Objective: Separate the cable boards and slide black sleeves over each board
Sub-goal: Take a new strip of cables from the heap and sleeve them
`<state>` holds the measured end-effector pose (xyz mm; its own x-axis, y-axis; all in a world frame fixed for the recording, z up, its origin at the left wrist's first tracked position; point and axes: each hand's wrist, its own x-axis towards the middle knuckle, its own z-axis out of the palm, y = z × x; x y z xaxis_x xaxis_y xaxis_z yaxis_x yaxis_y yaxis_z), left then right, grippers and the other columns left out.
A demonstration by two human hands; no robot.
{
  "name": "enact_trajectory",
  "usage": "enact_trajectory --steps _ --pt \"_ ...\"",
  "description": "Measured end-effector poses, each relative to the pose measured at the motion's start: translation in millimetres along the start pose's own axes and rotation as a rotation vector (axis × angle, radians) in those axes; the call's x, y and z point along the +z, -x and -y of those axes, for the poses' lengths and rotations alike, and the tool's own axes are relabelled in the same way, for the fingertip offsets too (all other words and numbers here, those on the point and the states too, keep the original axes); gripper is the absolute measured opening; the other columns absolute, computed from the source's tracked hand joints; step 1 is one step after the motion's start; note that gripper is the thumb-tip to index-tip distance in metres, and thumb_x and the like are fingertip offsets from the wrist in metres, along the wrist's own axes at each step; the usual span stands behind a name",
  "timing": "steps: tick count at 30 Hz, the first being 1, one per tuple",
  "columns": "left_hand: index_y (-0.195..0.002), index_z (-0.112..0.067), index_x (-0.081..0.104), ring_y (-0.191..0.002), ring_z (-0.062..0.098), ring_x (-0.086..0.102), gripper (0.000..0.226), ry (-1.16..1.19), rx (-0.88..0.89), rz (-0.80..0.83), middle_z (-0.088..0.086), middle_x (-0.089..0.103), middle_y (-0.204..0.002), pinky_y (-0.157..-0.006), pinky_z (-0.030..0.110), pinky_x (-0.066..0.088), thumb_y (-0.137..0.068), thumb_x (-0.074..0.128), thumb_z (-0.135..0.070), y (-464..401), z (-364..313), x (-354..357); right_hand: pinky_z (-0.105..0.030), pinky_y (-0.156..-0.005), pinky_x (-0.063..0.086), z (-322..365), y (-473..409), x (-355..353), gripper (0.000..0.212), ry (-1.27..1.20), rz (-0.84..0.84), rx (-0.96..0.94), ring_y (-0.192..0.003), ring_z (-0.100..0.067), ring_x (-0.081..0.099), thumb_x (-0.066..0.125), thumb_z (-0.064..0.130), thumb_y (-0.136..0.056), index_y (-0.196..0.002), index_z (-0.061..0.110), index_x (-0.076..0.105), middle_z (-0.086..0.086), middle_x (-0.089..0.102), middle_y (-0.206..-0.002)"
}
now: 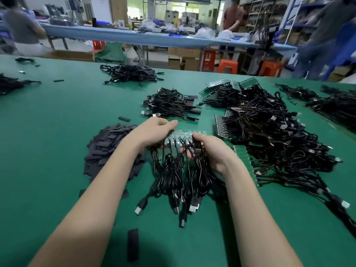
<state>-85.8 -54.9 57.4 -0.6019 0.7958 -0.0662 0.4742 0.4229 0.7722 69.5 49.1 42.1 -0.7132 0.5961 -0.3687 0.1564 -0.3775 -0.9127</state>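
Both hands are up over the green table [48,132], sharing one strip of boards [185,134]. The left hand [154,132] grips its left end, fingers curled over the top edge. The right hand [210,151] clamps the right part, thumb on top, fingers wrapped under among the cables [179,180] that hang down to the table. A heap of black sleeves [107,147] lies just left of the forearm. More cabled boards [269,135] are piled to the right, and one loose sleeve [133,244] lies near the front edge.
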Motion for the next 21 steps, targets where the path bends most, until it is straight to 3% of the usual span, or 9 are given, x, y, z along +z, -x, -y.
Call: enact_trajectory --steps 3,5,6,8,10,14,17,21 --pt "-0.100 -0.014 0.071 -0.085 0.018 0.062 0.046 -0.197 0.092 -0.091 0.003 0.071 -0.096 -0.066 0.023 0.040 -0.102 0.045 -0.052 -5 1 8 -0.046 -0.085 0.056 -2 -7 -13 0.021 0.223 -0.078 -0.075 -0.082 -0.027 0.071 0.052 0.027 -0.104 -0.100 0.011 0.065 -0.009 0.070 -0.092" --pt "-0.090 -0.016 0.065 -0.080 0.018 0.059 0.041 -0.330 0.138 -0.131 -0.003 0.064 -0.082 -0.067 0.027 0.040 -0.104 0.043 -0.047 -6 0 16 -0.045 -0.098 0.052 -2 -10 -26 0.019 0.302 -0.155 -0.120 -0.100 -0.029 0.066 0.058 0.025 -0.101 -0.109 0.012 0.069 -0.011 0.068 -0.107" --pt "-0.087 -0.017 0.062 -0.081 0.020 0.058 0.039 -0.374 0.161 -0.161 -0.004 0.061 -0.080 -0.069 0.029 0.040 -0.105 0.042 -0.046 -6 -3 21 -0.044 -0.096 0.054 -3 -10 -32 0.019 0.282 -0.167 -0.122 -0.100 -0.028 0.065 0.062 0.024 -0.099 -0.111 0.011 0.070 -0.013 0.069 -0.108" --pt "-0.084 -0.017 0.057 -0.081 0.023 0.058 0.040 -0.429 0.217 -0.237 0.000 0.062 -0.082 -0.070 0.032 0.040 -0.106 0.037 -0.045 -6 -14 35 -0.033 -0.071 0.060 -3 -8 -36 0.013 0.162 -0.143 -0.103 -0.084 -0.022 0.067 0.068 0.019 -0.095 -0.105 0.010 0.071 -0.012 0.071 -0.100" --pt "-0.075 -0.019 0.053 -0.081 0.028 0.058 0.046 -0.435 0.257 -0.286 0.004 0.063 -0.084 -0.072 0.035 0.041 -0.106 0.033 -0.047 -10 -29 49 -0.024 -0.057 0.056 -3 -6 -35 0.009 0.039 -0.105 -0.082 -0.073 -0.016 0.064 0.072 0.016 -0.091 -0.096 0.009 0.071 -0.010 0.069 -0.091" --pt "-0.062 -0.016 0.049 -0.078 0.031 0.058 0.058 -0.345 0.234 -0.296 0.006 0.059 -0.076 -0.072 0.036 0.040 -0.107 0.032 -0.049 -21 -49 68 -0.020 -0.060 0.056 -1 -3 -35 0.008 -0.087 -0.081 -0.079 -0.076 -0.013 0.067 0.079 0.019 -0.083 -0.086 0.011 0.077 -0.005 0.070 -0.092" --pt "-0.063 -0.014 0.054 -0.080 0.031 0.060 0.060 -0.298 0.221 -0.331 0.006 0.062 -0.077 -0.071 0.036 0.040 -0.107 0.032 -0.049 -26 -49 77 -0.019 -0.061 0.056 -2 -2 -38 0.012 -0.125 -0.072 -0.086 -0.066 -0.009 0.071 0.085 0.022 -0.073 -0.082 0.014 0.080 -0.002 0.073 -0.084" --pt "-0.049 -0.017 0.041 -0.070 0.032 0.053 0.065 -0.182 0.221 -0.390 0.005 0.054 -0.065 -0.067 0.037 0.042 -0.106 0.037 -0.048 -26 -46 81 -0.019 -0.062 0.056 -2 -4 -40 0.017 -0.144 -0.049 -0.095 -0.063 -0.009 0.070 0.089 0.025 -0.059 -0.071 0.015 0.081 -0.002 0.075 -0.077"
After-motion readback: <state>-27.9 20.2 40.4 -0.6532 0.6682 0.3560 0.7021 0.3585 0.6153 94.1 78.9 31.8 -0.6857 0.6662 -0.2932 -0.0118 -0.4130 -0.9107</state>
